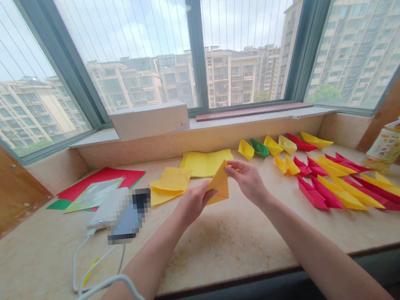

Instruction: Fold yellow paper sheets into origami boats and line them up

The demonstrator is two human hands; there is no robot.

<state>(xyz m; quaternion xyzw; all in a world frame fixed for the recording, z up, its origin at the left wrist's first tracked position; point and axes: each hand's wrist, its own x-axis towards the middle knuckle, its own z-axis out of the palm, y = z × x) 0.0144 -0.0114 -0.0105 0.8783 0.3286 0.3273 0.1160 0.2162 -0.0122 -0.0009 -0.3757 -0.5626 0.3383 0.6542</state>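
Observation:
A partly folded piece of yellow origami paper is held up above the stone sill, between both hands. My left hand pinches its lower left side, thumb toward me. At its top right corner, my right hand grips the edge between thumb and fingers. Just behind the held piece lies a creased yellow sheet. Left of my left hand is a folded orange-yellow sheet, its layers slightly raised.
Finished paper boats in red, yellow and green stand in rows at right, near a drink bottle. Red paper, a white power bank, a blurred-out phone and a looping white cable are at left. A white box sits by the window.

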